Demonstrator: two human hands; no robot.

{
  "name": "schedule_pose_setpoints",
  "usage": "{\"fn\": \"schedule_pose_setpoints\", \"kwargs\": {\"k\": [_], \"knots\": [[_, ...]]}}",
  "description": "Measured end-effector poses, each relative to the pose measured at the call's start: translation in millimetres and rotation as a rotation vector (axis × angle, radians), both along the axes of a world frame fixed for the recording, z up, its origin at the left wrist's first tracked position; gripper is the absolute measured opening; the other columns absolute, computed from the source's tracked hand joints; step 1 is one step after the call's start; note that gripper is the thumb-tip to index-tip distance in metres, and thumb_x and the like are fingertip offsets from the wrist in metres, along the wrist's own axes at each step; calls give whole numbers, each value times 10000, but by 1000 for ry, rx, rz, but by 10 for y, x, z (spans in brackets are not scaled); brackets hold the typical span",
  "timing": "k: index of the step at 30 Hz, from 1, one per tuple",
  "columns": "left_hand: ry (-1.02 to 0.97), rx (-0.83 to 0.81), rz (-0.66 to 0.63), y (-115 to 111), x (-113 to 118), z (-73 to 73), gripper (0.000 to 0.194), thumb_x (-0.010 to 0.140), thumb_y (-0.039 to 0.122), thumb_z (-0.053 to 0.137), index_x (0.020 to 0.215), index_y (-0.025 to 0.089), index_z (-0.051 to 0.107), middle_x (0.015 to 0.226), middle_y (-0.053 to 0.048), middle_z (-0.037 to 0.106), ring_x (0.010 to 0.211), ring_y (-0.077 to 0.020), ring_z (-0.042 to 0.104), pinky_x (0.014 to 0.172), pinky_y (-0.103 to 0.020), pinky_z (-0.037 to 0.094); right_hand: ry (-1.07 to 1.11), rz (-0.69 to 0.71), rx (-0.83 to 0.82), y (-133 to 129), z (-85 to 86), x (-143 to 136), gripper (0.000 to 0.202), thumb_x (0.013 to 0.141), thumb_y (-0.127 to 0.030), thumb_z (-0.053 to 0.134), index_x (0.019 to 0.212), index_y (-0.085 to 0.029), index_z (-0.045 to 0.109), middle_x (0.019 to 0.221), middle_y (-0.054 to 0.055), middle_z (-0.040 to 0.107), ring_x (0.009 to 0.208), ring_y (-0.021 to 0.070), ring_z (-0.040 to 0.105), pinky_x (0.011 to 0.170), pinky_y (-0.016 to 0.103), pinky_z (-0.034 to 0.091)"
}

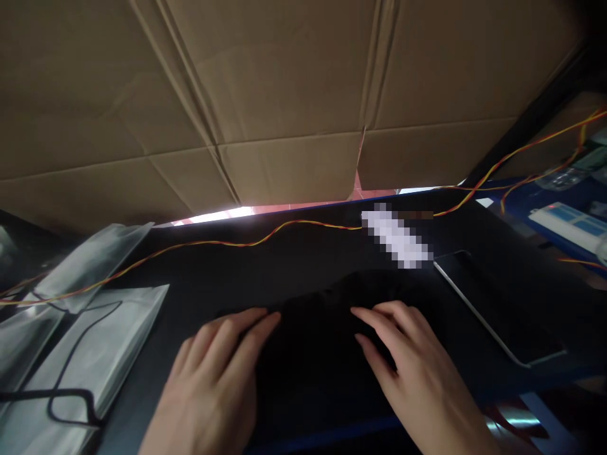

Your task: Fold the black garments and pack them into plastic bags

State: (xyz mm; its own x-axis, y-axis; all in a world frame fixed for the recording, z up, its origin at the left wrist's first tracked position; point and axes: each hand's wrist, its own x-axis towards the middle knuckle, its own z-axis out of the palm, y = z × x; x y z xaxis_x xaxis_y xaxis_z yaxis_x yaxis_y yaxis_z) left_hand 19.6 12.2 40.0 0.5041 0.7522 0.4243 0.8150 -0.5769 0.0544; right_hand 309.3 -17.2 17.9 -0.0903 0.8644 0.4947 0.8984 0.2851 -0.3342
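Note:
Between my hands lies a black, sheet-like thing (pixel 313 341), its outline hard to make out against the dark table top (pixel 227 265). My left hand (pixel 215 360) is at its left side, thumb and fingers drawn together at its edge. At the right side is my right hand (pixel 403 347), with thumb and forefinger apart and fingertips over or touching the black thing. To the right of that hand lies a dark flat device (pixel 502 303) with a light rim, like a tablet or phone. Just beyond the right hand is a pale, pixelated item (pixel 398 237).
Clear plastic bags (pixel 95 347) with a black cord (pixel 71 395) on them lie at left. A twisted red-yellow wire (pixel 213 242) crosses the table's back. Cardboard (pixel 284 95) stands behind. A white-and-blue box (pixel 569 224) sits at the far right.

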Motion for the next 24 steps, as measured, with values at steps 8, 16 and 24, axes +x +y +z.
{"fn": "schedule_pose_setpoints", "kwargs": {"k": [8,16,24], "knots": [[243,84,-112,-19,342,-329,574,1104,244,477,1674,171,464,1732,-108,513,1597,-417,469,1114,-674,561,51,201,159,-19,-50,-263,318,1112,-121,575,1169,-294,835,1391,-59,795,1258,254,657,1018,412,579],[326,57,-130,17,243,-395,666,1137,396,446,1747,160,319,1784,-83,423,1602,-377,492,1128,-606,601,105,239,-121,138,-116,-134,231,1071,-208,697,1179,-361,833,1365,-11,771,1229,281,655,974,468,622],[139,23,-57,-26,-238,-256,628,1087,280,511,1705,198,439,1789,-78,440,1730,-307,232,1428,-550,65,-18,-403,9,-79,-146,720,689,1047,-795,498,1268,-191,745,1238,184,716,1102,411,691,976,676,553]]}}
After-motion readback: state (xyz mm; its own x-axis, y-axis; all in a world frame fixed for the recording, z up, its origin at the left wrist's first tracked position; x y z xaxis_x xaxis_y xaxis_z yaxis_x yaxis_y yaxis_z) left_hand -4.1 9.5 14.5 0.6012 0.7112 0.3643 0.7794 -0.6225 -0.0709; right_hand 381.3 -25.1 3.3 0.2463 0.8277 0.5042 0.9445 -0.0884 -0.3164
